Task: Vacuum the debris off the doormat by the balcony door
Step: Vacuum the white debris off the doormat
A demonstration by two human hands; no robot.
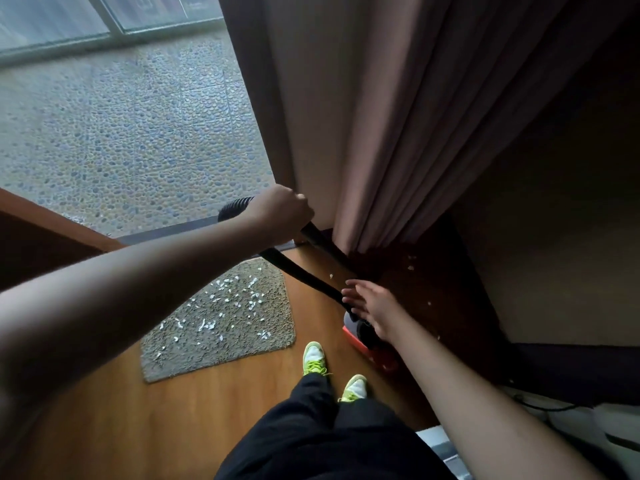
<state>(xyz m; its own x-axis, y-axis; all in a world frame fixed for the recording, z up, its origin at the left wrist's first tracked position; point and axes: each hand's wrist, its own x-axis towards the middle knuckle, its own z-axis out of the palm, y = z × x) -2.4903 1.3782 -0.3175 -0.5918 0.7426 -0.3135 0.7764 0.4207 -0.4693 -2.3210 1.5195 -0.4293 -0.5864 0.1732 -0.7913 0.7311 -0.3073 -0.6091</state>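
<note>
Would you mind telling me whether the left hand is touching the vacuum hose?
Touching: the head view shows the left hand closed around the black vacuum hose, which emerges from both sides of the fist.

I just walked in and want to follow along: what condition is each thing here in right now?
Doormat: flat on the wood floor, strewn with white bits, not yet cleaned.
Vacuum hose: lifted, gripped near its upper end.
Left hand: closed around the hose.
Right hand: fingers spread, at the hose's lower end.
Vacuum body: on the floor beside the mat.
Curtain: gathered to the side.
Balcony door: appears open.
</note>
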